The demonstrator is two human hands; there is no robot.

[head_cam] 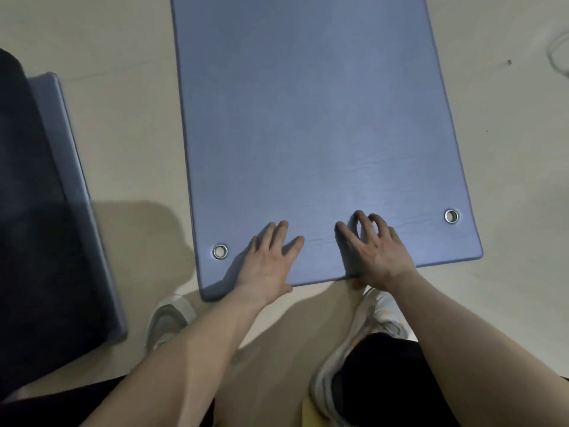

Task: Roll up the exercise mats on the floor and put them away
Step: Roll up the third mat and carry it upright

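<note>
Blue mat [314, 124] flat on floor [123, 134]. Our left hand [268, 266] spread flat near edge; right hand [374, 254] curled over edge, thumb beneath. Looks thick, soft, light: we'd start rolling between the eyelets.

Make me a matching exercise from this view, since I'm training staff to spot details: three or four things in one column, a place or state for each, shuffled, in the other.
Things:
1. blue mat
2. left hand
3. right hand
4. second mat

Places or states:
A. by the view's left edge, apart from both hands
B. fingers on top, thumb under the near edge
C. lying flat, unrolled
D. beside the near-left metal eyelet

Pairs: 1-C, 2-D, 3-B, 4-A
</note>
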